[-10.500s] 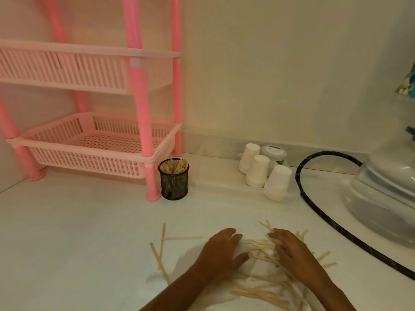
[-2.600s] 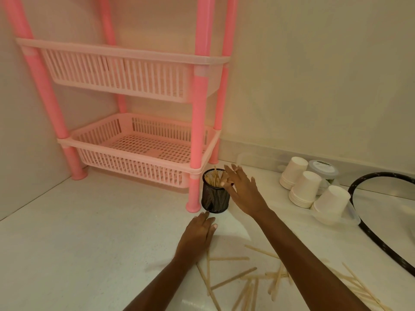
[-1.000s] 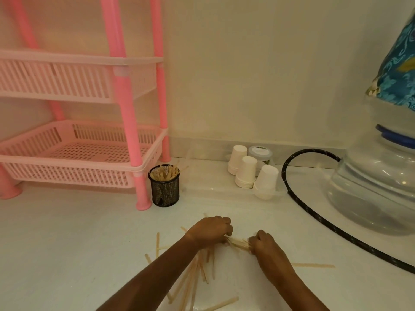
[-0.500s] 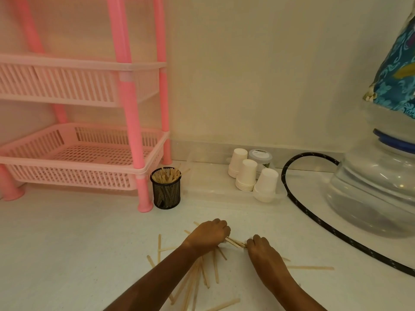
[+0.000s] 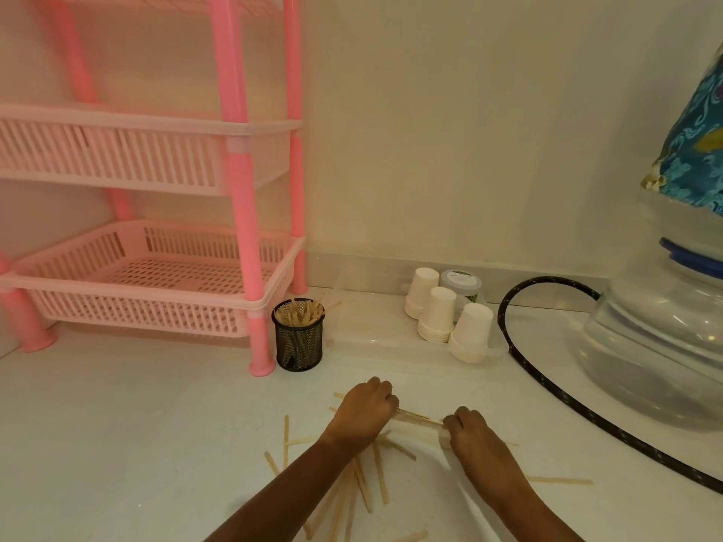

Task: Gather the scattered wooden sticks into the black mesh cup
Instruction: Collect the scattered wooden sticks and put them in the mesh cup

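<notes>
Pale, flat sticks (image 5: pixel 380 477) lie scattered on the white surface (image 5: pixel 117 444) under and around the left forearm. Some cross each other and some are cut off by the bottom edge. One stray stick (image 5: pixel 559 480) lies alone to the right of the right wrist. Just beyond them, a small bundle (image 5: pixel 416 418) is held at both ends. The left hand (image 5: pixel 365 414) curls its fingers over one end and the right hand (image 5: pixel 475 436) grips the other. The knuckles cover the fingertips and both ends of the bundle, so the number of sticks in it cannot be told.

The cup (image 5: pixel 299 338), black mesh and upright, stands well beyond the hands, just beside the front leg of a pink rack (image 5: pixel 137 299). It is packed with sticks on end, and a few lean out over its right rim.

To the right, stacks of upturned paper cups (image 5: pixel 442 318) sit in what seems to be a clear tray, which is hard to make out. A black hose (image 5: pixel 504 307) loops past them toward a water jug (image 5: pixel 665 346). The right edge cuts off the jug, and a blue cloth (image 5: pixel 696 150) covers its top.
</notes>
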Available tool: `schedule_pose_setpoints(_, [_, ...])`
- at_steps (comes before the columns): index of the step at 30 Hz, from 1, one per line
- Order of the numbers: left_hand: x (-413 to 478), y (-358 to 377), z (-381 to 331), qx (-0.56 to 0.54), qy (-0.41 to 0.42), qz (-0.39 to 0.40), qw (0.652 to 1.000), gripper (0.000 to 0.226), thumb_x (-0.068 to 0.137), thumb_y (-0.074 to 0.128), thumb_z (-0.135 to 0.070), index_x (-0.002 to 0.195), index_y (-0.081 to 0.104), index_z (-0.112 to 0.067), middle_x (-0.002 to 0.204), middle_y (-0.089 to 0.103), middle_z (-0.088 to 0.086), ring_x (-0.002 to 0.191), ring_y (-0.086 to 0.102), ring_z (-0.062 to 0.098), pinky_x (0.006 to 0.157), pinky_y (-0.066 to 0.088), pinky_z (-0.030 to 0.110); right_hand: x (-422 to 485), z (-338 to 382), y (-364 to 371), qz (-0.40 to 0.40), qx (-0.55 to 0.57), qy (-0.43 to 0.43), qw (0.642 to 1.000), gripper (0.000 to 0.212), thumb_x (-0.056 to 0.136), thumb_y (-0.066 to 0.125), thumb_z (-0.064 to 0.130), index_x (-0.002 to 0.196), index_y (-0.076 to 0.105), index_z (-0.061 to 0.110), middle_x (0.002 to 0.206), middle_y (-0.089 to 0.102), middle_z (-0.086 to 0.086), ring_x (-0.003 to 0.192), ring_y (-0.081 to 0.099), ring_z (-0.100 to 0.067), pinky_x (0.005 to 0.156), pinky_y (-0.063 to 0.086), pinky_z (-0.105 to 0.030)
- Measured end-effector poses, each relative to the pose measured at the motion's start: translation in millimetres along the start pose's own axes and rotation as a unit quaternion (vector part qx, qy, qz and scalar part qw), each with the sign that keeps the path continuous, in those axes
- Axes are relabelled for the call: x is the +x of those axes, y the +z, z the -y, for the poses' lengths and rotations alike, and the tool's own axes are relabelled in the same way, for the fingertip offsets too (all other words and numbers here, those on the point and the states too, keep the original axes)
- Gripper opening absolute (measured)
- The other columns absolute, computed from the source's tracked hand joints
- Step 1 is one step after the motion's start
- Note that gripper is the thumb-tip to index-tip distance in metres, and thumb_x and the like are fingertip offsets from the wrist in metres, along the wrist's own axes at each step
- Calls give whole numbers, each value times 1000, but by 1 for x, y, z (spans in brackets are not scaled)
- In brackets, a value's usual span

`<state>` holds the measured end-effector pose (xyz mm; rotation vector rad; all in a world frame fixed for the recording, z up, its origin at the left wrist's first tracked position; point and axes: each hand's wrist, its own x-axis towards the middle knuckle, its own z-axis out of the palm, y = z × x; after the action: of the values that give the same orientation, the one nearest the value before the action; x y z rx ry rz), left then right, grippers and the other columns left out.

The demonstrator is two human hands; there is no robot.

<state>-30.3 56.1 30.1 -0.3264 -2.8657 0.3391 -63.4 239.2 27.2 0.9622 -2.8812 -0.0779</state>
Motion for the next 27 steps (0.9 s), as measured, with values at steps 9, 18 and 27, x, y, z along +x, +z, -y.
schedule_pose_setpoints(9, [-5, -9, 16, -47, -44, -71, 995, 39, 25, 91, -22, 55, 67, -25, 51, 62, -14, 51, 57, -2, 41, 43, 12, 7, -28, -14, -52, 25, -27, 998, 44, 84, 56, 4, 125, 48, 16, 114, 58, -1, 102, 55, -11, 83, 44, -16])
schedule_pose_setpoints(18, [-3, -1, 43, -399, -248, -157, 868, 36, 85, 33, 15, 98, 58, -7, 89, 50, 4, 79, 44, 10, 66, 36, 4, 8, -22, -16, -144, 460, 96, 871, 26, 94, 40, -2, 110, 59, 4, 89, 64, -9, 84, 58, -17, 76, 42, -5])
schedule_pose_setpoints(27, [-10, 21, 36, -499, -298, -190, 791, 29, 95, 28, 3, 76, 47, -8, 70, 49, 2, 68, 44, 11, 67, 38, 9, 28, 20, -4, -148, 629, 126, 753, 22, 97, 35, 4, 100, 54, 14, 86, 63, -1, 87, 56, -6, 70, 43, -6])
